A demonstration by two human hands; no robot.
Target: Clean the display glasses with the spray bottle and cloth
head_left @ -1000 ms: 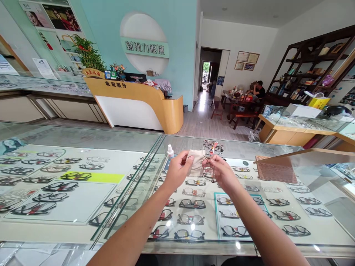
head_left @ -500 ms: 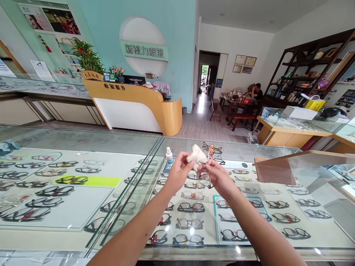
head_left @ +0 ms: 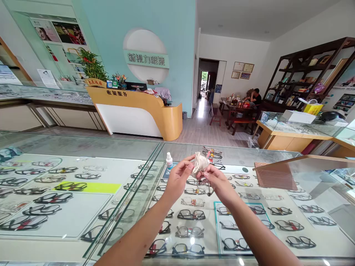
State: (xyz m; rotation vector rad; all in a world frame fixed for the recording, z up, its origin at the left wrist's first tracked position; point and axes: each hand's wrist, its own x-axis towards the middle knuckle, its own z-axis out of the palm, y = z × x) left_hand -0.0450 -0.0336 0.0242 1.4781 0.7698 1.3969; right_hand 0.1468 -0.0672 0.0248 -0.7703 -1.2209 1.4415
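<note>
Above the glass counter, my left hand [head_left: 179,176] pinches a cream cleaning cloth [head_left: 200,163], which is bunched around one lens of a pair of eyeglasses [head_left: 204,182]. My right hand [head_left: 219,181] is closed on the frame of these eyeglasses, near the bridge; the other lens hangs below the fingers. The covered lens is hidden by the cloth. Just left of the hands, a small white spray bottle [head_left: 169,161] stands upright on the glass. A few stacked eyeglasses [head_left: 213,152] lie behind the hands.
Below the hands, a glass display case [head_left: 202,231] holds rows of eyeglasses. A brown slatted tray [head_left: 273,180] lies to the right. Across the floor stand a yellow-fronted counter [head_left: 172,122] and a table where a person [head_left: 255,98] sits.
The cloth has shifted over the lens, and the eyeglasses have tilted in the fingers. Both hands appear slightly lower as the camera view tips upward.
</note>
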